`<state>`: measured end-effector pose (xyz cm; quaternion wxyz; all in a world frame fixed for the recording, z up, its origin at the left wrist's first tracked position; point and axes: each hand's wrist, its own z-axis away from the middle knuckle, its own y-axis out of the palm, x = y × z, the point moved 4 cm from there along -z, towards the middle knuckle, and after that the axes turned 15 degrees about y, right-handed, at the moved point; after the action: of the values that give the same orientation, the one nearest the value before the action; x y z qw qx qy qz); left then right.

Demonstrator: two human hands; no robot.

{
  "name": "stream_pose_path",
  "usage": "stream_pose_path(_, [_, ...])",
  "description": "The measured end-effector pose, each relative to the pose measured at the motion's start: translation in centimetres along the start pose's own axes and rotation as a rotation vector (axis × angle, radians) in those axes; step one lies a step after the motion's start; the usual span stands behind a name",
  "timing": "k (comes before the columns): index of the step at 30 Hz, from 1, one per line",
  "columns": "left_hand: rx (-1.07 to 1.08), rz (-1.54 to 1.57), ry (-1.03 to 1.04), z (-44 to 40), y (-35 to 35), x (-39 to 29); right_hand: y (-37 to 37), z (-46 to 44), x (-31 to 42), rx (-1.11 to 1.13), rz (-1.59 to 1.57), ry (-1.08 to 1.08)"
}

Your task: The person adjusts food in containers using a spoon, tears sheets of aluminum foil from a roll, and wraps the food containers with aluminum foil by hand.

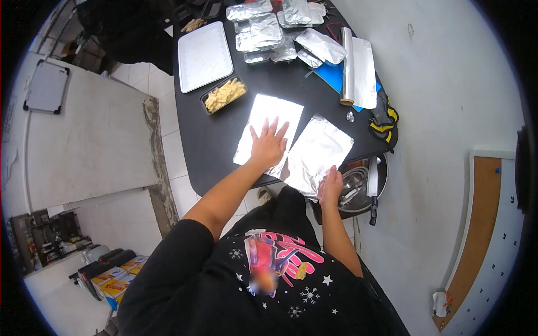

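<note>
My left hand (pixel 269 144) lies flat with spread fingers on a bright sheet of foil (pixel 260 115) on the black table. At the table's front edge, my right hand (pixel 330 185) grips the lower right edge of a second foil sheet (pixel 320 147), thumb on top. The two sheets lie side by side and meet near the front edge. Beyond my left hand, a clear tray of pale yellow cut strips (pixel 225 95) stands near the table's left edge.
A white tray (pixel 205 57) lies at the back left of the black table (pixel 204 151). Foil-covered packs (pixel 259 32) are stacked at the back. At right are a foil roll (pixel 347 70), black-yellow gloves (pixel 384 120) and a knife (pixel 372 187) over a basin (pixel 383 173).
</note>
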<state>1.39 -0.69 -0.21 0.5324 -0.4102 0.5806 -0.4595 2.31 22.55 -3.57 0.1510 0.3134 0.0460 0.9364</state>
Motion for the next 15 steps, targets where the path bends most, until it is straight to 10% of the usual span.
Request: stream_pose_path(15, [-0.041,-0.023,-0.027,3.4,1.0,1.0,-1.6,-0.5,-2.4,-0.134,0.226,-0.149])
